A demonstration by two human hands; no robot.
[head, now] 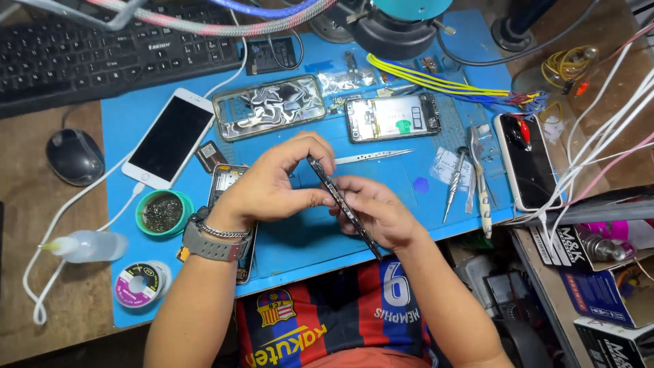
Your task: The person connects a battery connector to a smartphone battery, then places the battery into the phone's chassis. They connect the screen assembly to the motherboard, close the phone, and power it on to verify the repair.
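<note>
Black and thin, the phone frame (344, 204) sits edge-up between both hands. Left hand (276, 184) pinches its top; right hand (378, 211) cups it underneath. Tweezers (371, 157) lie just past the fingertips.

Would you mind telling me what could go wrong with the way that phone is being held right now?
Both hands, left hand and right hand, hold the thin dark phone edge-on above the blue mat; it might slip or flex. The tweezers lie close behind and could be knocked. The opened phone sits under the left wrist and might be pressed.
</note>
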